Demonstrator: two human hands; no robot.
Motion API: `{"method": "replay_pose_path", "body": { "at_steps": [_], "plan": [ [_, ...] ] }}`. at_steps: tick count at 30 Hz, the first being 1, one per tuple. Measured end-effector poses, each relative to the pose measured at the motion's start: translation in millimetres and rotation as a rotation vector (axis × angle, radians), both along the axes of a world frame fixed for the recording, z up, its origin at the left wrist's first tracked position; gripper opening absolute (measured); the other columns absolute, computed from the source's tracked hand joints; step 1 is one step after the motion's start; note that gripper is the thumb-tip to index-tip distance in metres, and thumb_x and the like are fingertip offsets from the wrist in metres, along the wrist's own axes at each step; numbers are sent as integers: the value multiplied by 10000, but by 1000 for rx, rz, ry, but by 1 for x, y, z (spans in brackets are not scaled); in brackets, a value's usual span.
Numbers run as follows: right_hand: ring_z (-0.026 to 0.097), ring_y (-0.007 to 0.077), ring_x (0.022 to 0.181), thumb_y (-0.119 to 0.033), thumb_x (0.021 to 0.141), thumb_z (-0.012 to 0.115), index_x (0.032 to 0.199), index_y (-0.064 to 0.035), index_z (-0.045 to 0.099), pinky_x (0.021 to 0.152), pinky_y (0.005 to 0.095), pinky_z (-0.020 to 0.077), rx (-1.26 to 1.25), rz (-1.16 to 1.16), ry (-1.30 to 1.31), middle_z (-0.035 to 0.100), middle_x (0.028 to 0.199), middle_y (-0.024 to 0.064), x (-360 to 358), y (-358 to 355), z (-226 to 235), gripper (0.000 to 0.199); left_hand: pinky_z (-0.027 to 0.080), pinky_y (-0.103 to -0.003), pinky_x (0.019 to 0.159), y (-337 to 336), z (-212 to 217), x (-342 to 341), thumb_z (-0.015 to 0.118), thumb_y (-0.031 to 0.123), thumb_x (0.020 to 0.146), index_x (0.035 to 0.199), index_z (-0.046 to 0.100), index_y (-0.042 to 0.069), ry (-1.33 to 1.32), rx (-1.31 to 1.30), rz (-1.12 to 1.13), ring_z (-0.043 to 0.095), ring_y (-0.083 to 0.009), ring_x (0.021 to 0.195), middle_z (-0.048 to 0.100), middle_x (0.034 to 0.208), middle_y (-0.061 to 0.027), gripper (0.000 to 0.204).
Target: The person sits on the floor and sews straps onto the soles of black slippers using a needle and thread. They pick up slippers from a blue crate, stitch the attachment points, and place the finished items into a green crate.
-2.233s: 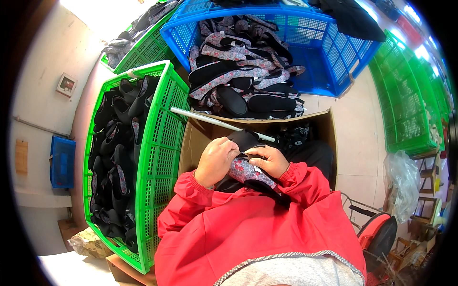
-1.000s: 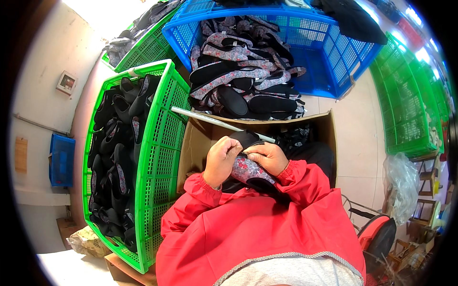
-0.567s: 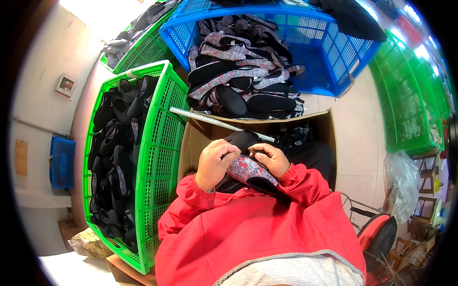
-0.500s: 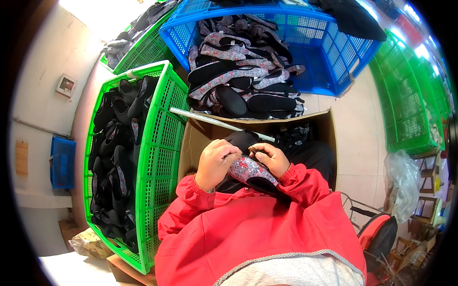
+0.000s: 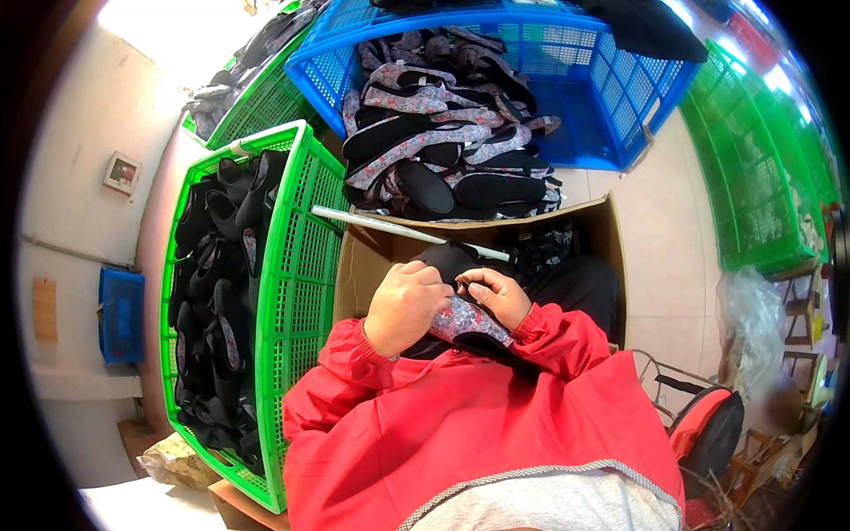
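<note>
Over my lap, a floral-patterned slipper (image 5: 462, 320) with a black opening lies between my hands. My left hand (image 5: 403, 308) is closed on its far left end, the back of the hand upward and the fingertips hidden. My right hand (image 5: 498, 297) pinches the dark edge on the far right side, thumb laid across the top. The slipper's near end rests against my red jacket. An open cardboard box (image 5: 352, 265) surrounds the space past my hands, and a white rod (image 5: 390, 225) lies across it.
To the left stands a green crate (image 5: 297, 292) full of dark slippers. A blue crate (image 5: 633, 146) lies tipped toward me, with a heap of floral and black slippers (image 5: 443, 146) spilling out. Green crates (image 5: 753, 168) and a clear plastic bag (image 5: 751, 327) are at the right.
My left hand has rolled over the slipper, its fingers curling further, and covers more of it. My right hand stays pinched and has shifted slightly left. The whole view has moved a little.
</note>
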State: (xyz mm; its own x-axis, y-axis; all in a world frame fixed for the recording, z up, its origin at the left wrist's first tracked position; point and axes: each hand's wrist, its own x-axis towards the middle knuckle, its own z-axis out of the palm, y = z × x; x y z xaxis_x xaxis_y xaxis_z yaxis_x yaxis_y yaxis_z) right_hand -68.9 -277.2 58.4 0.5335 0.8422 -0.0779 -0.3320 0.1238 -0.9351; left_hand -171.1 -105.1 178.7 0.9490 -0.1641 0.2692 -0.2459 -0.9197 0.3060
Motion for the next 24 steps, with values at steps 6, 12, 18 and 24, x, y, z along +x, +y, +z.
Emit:
{"method": "replay_pose_path", "body": {
  "at_steps": [6, 12, 18, 24],
  "plan": [
    [576, 71, 895, -201, 982, 565, 1186, -24, 610, 763, 220, 448, -83, 26, 50, 657, 1009, 27, -1, -9, 7, 273, 454, -362, 749, -9, 14, 9, 691, 142, 732, 781, 669, 70, 91, 130, -53, 545, -227, 827, 562, 816, -35, 90],
    [582, 114, 998, -189, 984, 556, 1188, -12, 609, 904, 265, 453, -12, -73, -90, 651, 1087, 54, 4, -22, -16, 275, 461, -369, 745, -17, 15, 39, 679, 107, 741, 738, 631, 62, -72, -34, -76, 556, -259, 785, 566, 775, -55, 66],
    [572, 124, 1055, -187, 979, 558, 1167, 9, 612, 965, 270, 428, -3, -125, 71, 643, 1132, 56, 6, -31, -23, 276, 465, -364, 733, -18, -7, 58, 644, 104, 783, 752, 619, 34, -26, -96, -115, 583, -276, 792, 611, 786, -90, 81],
    [582, 129, 1045, -172, 968, 575, 1166, -2, 628, 952, 272, 439, -34, -161, -73, 649, 1126, 60, 7, -31, -15, 267, 463, -316, 654, -10, -26, 54, 658, 103, 836, 829, 628, 8, 282, -619, 187, 591, -208, 693, 610, 742, -77, 101]
  ]
}}
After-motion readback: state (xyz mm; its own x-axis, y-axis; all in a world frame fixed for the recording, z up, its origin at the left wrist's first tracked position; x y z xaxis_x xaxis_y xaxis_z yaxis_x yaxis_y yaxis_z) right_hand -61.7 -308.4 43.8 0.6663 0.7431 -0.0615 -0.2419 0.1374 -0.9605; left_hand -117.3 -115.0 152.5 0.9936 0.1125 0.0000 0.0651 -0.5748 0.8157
